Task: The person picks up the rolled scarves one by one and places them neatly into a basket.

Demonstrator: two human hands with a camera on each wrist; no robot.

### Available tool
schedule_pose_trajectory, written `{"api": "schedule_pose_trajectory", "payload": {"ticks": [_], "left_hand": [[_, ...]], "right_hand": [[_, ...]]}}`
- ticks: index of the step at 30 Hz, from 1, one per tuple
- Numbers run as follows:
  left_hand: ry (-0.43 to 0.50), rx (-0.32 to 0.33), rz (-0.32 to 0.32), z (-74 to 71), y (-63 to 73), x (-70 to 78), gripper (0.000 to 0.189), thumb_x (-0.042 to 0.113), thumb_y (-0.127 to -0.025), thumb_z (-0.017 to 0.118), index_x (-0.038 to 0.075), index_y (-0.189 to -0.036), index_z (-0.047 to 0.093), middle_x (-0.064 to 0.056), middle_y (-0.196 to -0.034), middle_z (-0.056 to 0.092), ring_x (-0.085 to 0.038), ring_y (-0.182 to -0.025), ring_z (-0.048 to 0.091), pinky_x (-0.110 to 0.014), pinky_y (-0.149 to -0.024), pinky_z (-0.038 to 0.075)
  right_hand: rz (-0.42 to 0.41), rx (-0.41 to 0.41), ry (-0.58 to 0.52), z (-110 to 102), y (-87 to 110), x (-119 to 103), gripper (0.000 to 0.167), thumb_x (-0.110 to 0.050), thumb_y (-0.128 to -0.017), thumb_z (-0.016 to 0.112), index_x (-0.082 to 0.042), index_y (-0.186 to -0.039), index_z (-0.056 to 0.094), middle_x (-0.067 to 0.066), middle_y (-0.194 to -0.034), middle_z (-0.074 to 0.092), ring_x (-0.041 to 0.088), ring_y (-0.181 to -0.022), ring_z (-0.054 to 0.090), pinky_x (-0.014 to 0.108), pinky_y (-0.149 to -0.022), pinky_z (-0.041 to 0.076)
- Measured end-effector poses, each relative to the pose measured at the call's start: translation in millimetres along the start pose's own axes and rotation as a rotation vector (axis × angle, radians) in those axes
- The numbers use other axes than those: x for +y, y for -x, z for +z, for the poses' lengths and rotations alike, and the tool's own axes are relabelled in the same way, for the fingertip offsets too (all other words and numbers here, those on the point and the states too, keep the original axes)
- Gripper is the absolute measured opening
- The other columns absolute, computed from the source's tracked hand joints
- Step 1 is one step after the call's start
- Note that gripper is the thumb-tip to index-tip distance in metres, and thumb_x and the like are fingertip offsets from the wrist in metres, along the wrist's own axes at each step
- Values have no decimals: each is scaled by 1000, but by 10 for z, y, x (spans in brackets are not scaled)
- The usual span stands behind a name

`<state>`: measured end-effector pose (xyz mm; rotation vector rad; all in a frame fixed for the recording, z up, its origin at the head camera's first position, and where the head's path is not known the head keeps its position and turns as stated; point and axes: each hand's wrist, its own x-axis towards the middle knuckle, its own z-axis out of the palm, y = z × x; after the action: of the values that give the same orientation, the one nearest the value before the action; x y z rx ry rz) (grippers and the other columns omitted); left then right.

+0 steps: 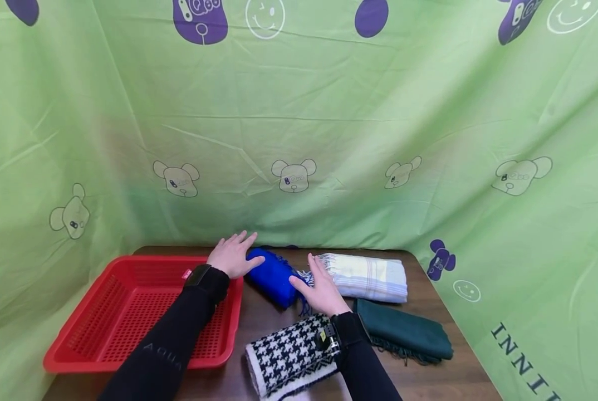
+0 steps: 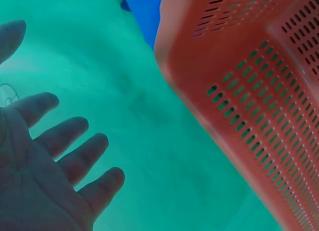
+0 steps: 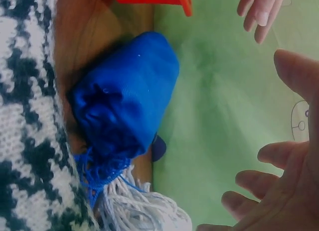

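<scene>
At the lower left of the frame, a red basket stands on the counter, with the left forearm crossing above it; were that arm to drop, its sleeve or wrist strap might catch the rim and drag the basket askew. By the basket's upper right corner is the left hand, its fingers straight, spread apart and holding nothing.

Lower centre, the blue cloth lies rolled between the two hands. A grip at one end only could let the roll loosen. Its fringe meets the white tassels of the pale cloth to its right; if the strands are tangled, which cannot be told, a pull on one would probably tow the other.

Below it, the houndstooth cloth lies folded, partly under the right wrist in the head view; the wrist fitting could snag its knit if lowered.

Right of centre, the right hand is likewise empty, thumb apart from its extended fingers. Beyond it lie the pale cloth and, lower right, the dark green cloth; a careless sweep of the forearm could push the latter out of line.
</scene>
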<state>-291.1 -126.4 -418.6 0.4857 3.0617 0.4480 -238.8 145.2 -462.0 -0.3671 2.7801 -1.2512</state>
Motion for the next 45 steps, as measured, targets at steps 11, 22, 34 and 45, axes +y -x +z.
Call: {"api": "schedule_pose_trajectory", "payload": {"ticks": [11,22,34,45], "left_hand": [[51,-46,-11,-84,-41,97,72,46,-109,58,2,-163,40,-30,-166,38,-48,-153,37,-64,-126,29],[124,-92,-26,-64,-141,19,70,43,-110,55,-1,-163,39,-31,-166,36,-48,-153,36,-59,-123,35],[165,-72,-20,88,-353,-202,74,44,-108,54,-4,-161,39,-32,-164,38,-47,-154,34,-57,-126,32],[227,-68,-49,112,-503,-225,73,45,-108,52,-4,-161,41,-29,-162,44,-47,-151,40,-56,-124,36]], "right_hand": [[48,4,-85,3,-77,53,87,-48,-109,58,-4,-171,14,21,-177,13,40,-164,11,60,-131,15],[98,-18,-193,-20,-125,24,88,-52,-109,56,-6,-171,14,19,-177,15,39,-163,13,58,-131,17],[171,2,-454,54,-220,18,86,-48,-110,55,-3,-171,14,25,-175,19,44,-161,17,58,-130,21],[204,7,-605,129,-255,91,85,-47,-111,54,-1,-170,14,23,-176,13,42,-162,12,58,-131,15]]}}
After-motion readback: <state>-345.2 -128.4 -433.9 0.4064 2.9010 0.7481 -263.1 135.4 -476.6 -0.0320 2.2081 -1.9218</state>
